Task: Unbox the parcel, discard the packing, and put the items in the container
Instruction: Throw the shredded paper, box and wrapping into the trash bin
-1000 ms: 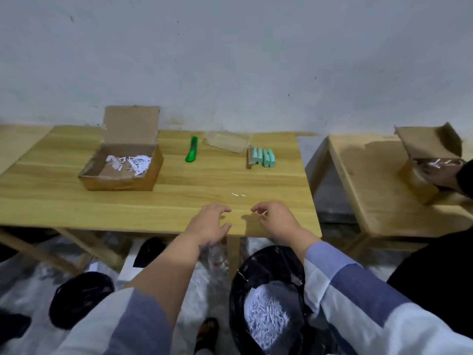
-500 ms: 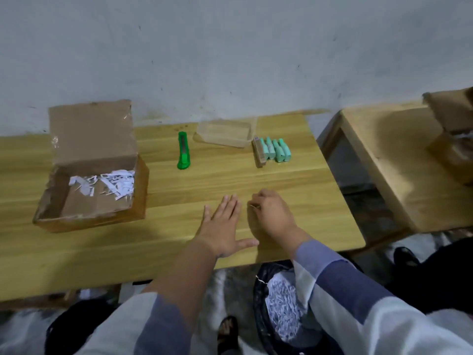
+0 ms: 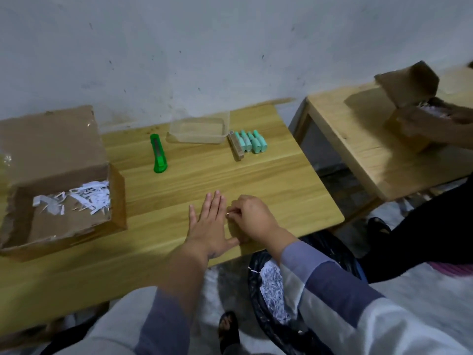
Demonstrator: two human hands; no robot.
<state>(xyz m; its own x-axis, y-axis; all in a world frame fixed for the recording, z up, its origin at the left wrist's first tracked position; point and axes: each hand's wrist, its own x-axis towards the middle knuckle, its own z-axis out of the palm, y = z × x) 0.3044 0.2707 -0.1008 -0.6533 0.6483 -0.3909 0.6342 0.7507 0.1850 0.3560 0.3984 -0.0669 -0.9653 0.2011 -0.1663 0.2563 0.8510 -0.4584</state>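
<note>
The scene was lit dimly and evenly by soft light from above, and a grey, slightly bluish cast was left on the wall [image 3: 230, 47]. Faint shadows were thrown on the wooden table [image 3: 268, 175] beside the left hand [image 3: 208, 226] and the right hand [image 3: 252, 217], and a darker one was cast on the neighbouring table [image 3: 358, 139] by the cardboard box [image 3: 409, 98] held there, which was smeared by motion blur. Wide-angle distortion was seen in the bowed table edges, and the sleeves [image 3: 332, 303] near the bottom were rendered soft; no glare was noted beyond a dull sheen on the clear plastic container [image 3: 199, 130].
</note>
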